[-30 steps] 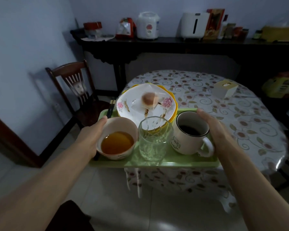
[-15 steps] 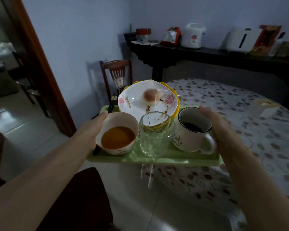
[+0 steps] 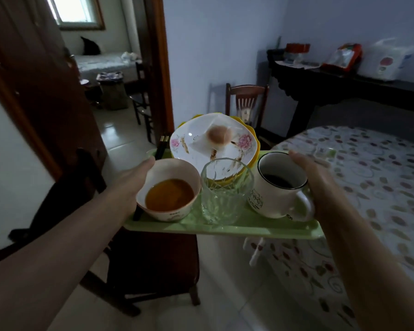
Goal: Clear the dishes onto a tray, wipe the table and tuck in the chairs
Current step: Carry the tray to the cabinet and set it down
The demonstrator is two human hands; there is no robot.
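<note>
I carry a light green tray (image 3: 237, 228) in the air, left of the round table (image 3: 373, 177) with its flowered cloth. My left hand (image 3: 129, 185) grips the tray's left edge and my right hand (image 3: 318, 185) grips its right edge. On the tray stand a pink bowl (image 3: 169, 189) of amber liquid, an empty cut glass (image 3: 226, 192), a white mug (image 3: 280, 187) with dark drink, black chopsticks (image 3: 161, 145), and a flowered white plate (image 3: 213, 142) with a bun, stacked on a yellow dish.
A dark wooden chair (image 3: 151, 263) stands right under the tray. A second chair (image 3: 246, 101) stands by the far wall. An open doorway (image 3: 110, 75) at the left leads into another room. A dark sideboard (image 3: 359, 84) holds a rice cooker and packets.
I have turned left with the tray. The table has slid to the right of the view and the doorway and the near chair have come into sight.
</note>
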